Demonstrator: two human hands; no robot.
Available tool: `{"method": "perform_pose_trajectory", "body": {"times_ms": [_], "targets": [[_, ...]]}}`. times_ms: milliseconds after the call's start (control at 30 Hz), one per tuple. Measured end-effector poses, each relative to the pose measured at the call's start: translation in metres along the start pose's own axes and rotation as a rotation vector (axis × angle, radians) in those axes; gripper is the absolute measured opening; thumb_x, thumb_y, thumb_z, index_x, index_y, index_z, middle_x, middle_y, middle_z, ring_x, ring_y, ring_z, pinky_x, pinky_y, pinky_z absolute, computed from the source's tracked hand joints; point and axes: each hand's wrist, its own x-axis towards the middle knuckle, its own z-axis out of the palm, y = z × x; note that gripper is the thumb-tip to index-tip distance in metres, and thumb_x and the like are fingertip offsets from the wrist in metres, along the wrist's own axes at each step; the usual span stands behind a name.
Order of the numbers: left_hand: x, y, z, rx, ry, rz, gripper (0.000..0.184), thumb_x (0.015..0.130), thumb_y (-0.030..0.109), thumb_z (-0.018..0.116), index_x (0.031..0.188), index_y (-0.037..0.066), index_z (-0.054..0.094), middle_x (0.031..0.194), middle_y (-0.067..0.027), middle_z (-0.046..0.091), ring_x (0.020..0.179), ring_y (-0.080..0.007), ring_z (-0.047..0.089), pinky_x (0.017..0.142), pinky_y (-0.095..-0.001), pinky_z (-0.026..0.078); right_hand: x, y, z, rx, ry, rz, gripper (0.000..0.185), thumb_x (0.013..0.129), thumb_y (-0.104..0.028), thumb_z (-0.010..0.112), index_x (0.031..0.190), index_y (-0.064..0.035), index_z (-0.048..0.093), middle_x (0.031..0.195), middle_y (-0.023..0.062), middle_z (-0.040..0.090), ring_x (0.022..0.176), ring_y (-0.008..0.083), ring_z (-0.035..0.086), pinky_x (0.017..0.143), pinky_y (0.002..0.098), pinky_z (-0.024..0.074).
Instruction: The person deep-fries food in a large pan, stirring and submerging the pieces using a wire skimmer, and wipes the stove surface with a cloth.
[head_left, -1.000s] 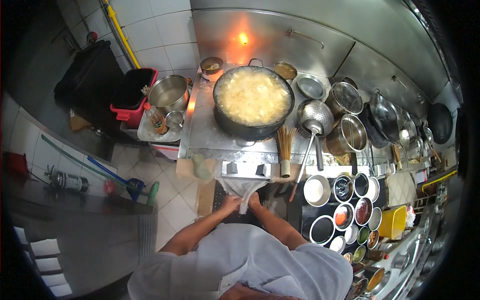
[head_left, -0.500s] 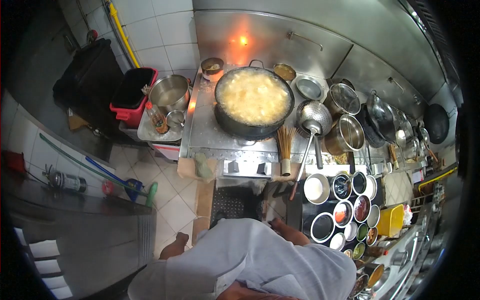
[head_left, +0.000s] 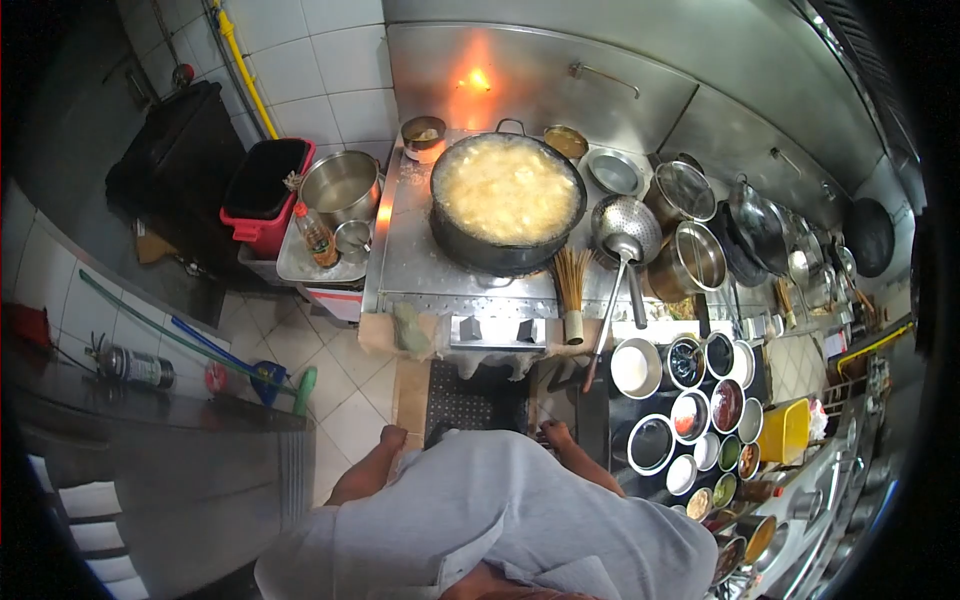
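My left hand (head_left: 393,437) hangs in front of the cloth at my waist, closed into a loose fist, with nothing seen in it. On the other side, my right hand (head_left: 554,432) is held low beside a dark floor mat (head_left: 470,392), its fingers curled and small in view; nothing sticks out of it. Neither hand touches the stove (head_left: 395,275). On the stove stands a large black wok-like pot (head_left: 490,262) full of bubbling, pale yellow food (head_left: 510,190). A bamboo brush (head_left: 572,290) and a perforated ladle (head_left: 627,225) lie to its right.
A steel pot (head_left: 340,185) and a sauce bottle (head_left: 317,238) stand on the left tray. Several seasoning bowls (head_left: 635,367) fill the right counter beside a yellow container (head_left: 783,432). Steel pots (head_left: 690,262) sit near the ladle. A red bin (head_left: 262,235) is at the left wall.
Both my hands have risen slightly and come forward, showing more of the forearms. The view has shifted a little. The pot and utensils stay in place.
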Motion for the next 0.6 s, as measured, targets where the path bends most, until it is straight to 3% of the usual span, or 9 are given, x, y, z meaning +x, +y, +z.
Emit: {"method": "perform_pose_trajectory", "body": {"times_ms": [67, 267, 367, 400, 433, 500, 533, 600], "targets": [[0.005, 0.014, 0.0, -0.14, 0.011, -0.041, 0.02, 0.077, 0.015, 0.056, 0.071, -0.001, 0.066, 0.063, -0.0123, 0.063, 0.053, -0.0241, 0.061, 0.052, -0.0379, 0.049, -0.004, -0.009, 0.006, -0.061, -0.038, -0.104, 0.025, 0.092, -0.021, 0.057, 0.106, -0.0011, 0.061, 0.094, 0.0157, 0.067, 0.078, 0.0249, 0.066, 0.065, 0.0371, 0.0547], [0.013, 0.023, 0.005, -0.163, 0.067, -0.013, 0.018, 0.074, 0.015, 0.056, 0.07, 0.0, 0.065, 0.062, -0.0131, 0.063, 0.053, -0.0238, 0.061, 0.051, -0.0395, 0.048, 0.0, 0.0, 0.003, -0.128, -0.013, -0.009, 0.023, 0.09, -0.019, 0.059, 0.103, -0.0007, 0.062, 0.094, 0.0151, 0.067, 0.078, 0.0278, 0.067, 0.064, 0.0406, 0.0546], [0.019, 0.001, 0.007, 0.017, -0.064, -0.04, 0.021, 0.072, 0.019, 0.06, 0.074, -0.001, 0.067, 0.067, -0.0157, 0.066, 0.06, -0.0267, 0.064, 0.056, -0.0407, 0.05, 0.002, 0.015, -0.007, -0.36, -0.046, -0.109, 0.025, 0.091, -0.018, 0.055, 0.106, 0.0002, 0.06, 0.093, 0.0138, 0.068, 0.075, 0.0266, 0.069, 0.059, 0.0395, 0.0559], [0.016, -0.004, 0.006, 0.336, -0.095, 0.082, 0.023, 0.072, 0.019, 0.06, 0.077, -0.002, 0.068, 0.072, -0.017, 0.067, 0.065, -0.0292, 0.066, 0.06, -0.0406, 0.051, 0.007, 0.025, -0.01, -0.436, -0.056, -0.142, 0.025, 0.091, -0.018, 0.054, 0.107, 0.0004, 0.06, 0.092, 0.0134, 0.068, 0.074, 0.0262, 0.069, 0.057, 0.0391, 0.0564], [0.011, -0.009, 0.006, 0.654, -0.124, 0.206, 0.025, 0.072, 0.02, 0.06, 0.08, -0.003, 0.069, 0.076, -0.0183, 0.069, 0.07, -0.0316, 0.067, 0.063, -0.0405, 0.053, 0.028, 0.042, -0.011, -0.302, -0.082, -0.076, 0.026, 0.091, -0.018, 0.055, 0.108, 0.0017, 0.06, 0.091, 0.0146, 0.068, 0.073, 0.0263, 0.069, 0.054, 0.0382, 0.0558], [0.013, -0.042, 0.007, 0.695, -0.126, 0.284, 0.028, 0.075, 0.027, 0.058, 0.08, 0.002, 0.07, 0.079, -0.0176, 0.069, 0.073, -0.0302, 0.068, 0.066, -0.0419, 0.053, 0.051, 0.065, -0.021, -0.17, -0.106, -0.011, 0.026, 0.092, -0.017, 0.055, 0.108, 0.0029, 0.06, 0.089, 0.0157, 0.068, 0.071, 0.0264, 0.069, 0.051, 0.0374, 0.0553], [0.012, -0.052, 0.006, 0.737, -0.122, 0.362, 0.031, 0.079, 0.033, 0.056, 0.081, 0.006, 0.072, 0.082, -0.0168, 0.069, 0.075, -0.0287, 0.068, 0.068, -0.0433, 0.053, 0.057, 0.073, -0.028, -0.484, -0.19, -0.3, 0.026, 0.091, -0.017, 0.055, 0.107, 0.0027, 0.06, 0.087, 0.0163, 0.068, 0.071, 0.0261, 0.069, 0.051, 0.0369, 0.0549], [0.006, -0.057, 0.01, 0.744, -0.145, 0.316, 0.031, 0.078, 0.032, 0.056, 0.082, 0.005, 0.071, 0.083, -0.0174, 0.069, 0.078, -0.0297, 0.068, 0.07, -0.043, 0.053, 0.042, 0.063, -0.026, -0.799, -0.274, -0.592, 0.026, 0.091, -0.017, 0.056, 0.107, 0.0025, 0.06, 0.085, 0.0169, 0.068, 0.07, 0.0259, 0.069, 0.051, 0.0363, 0.0546]]}}
